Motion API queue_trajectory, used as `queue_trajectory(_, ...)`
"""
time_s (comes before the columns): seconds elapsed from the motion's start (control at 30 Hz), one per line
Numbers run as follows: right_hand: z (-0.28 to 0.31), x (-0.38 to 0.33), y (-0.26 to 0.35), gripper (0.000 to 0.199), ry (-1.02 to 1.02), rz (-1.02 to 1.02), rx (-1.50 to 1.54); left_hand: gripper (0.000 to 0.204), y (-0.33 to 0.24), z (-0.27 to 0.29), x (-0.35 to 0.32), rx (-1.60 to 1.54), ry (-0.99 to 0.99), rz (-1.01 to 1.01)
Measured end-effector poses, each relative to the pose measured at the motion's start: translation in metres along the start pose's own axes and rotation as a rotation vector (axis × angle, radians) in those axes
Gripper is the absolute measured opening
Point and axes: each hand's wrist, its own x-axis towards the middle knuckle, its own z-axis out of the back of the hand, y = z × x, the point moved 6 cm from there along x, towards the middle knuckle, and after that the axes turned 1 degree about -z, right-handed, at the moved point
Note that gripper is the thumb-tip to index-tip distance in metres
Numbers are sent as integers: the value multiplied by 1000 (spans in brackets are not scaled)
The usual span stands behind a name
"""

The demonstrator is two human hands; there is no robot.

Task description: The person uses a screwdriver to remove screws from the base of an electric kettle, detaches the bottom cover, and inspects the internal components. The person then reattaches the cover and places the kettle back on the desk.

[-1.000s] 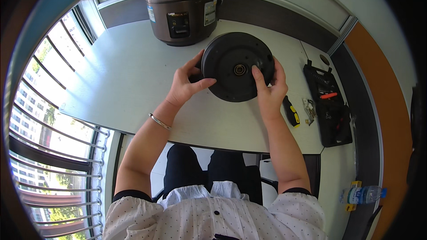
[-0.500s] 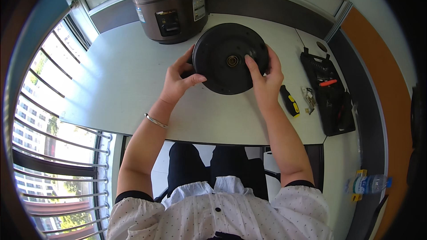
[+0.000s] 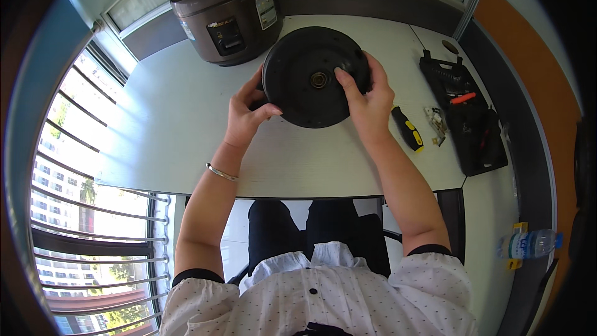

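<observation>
A round black disc-shaped part (image 3: pixel 298 99) with a brass-coloured, coil-like ring in its centre is held above the white tabletop, its face toward me. My left hand (image 3: pixel 247 115) grips its left edge, thumb at the lower left rim and fingers partly hidden behind. My right hand (image 3: pixel 373 99) clasps the right edge, its thumb lying on the face close to the central ring. What the fingers touch on the underside is hidden. Just right of my right wrist lies a black and yellow screwdriver handle (image 3: pixel 408 129).
A brown rice cooker (image 3: pixel 239 25) stands at the back left of the white table (image 3: pixel 168 130). Small metal parts (image 3: pixel 436 123) lie beside an opened black tool case (image 3: pixel 472 130) holding a red-handled tool (image 3: pixel 462 98). A plastic bottle (image 3: pixel 535 244) is at the far right.
The view has shifted slightly, so the table and rice cooker sit differently in the picture. Both hands keep the same grip on the disc; its tilt looks nearly unchanged.
</observation>
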Motion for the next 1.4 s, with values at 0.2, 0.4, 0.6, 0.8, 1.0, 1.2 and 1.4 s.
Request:
queue_trajectory(0.2, 0, -1, 1, 54, 2, -6, -24, 94, -1, -1, -1, -11, -17, -28)
queue_trajectory(0.4, 4, 1, 2, 41, 11, -70, 6, 94, 2, 2, -1, -20, -23, -7)
queue_trajectory(0.6, 5, 1, 7, 37, -16, -14, 20, 93, 3, 4, -1, -9, -28, -17)
queue_trajectory(0.8, 4, 1, 7, 42, -19, 16, 67, 92, 8, 4, -2, -22, -37, -9)
queue_trajectory(1.0, 3, 0, 3, 48, 8, 12, 60, 91, 8, 3, -2, -19, -35, -19)
queue_trajectory(1.2, 2, 0, 6, 54, -9, 101, -8, 90, 5, 2, -3, 12, -42, -10)
queue_trajectory(1.4, -1, -2, 3, 54, 41, -52, 23, 89, 2, 1, -4, 12, -54, 5)
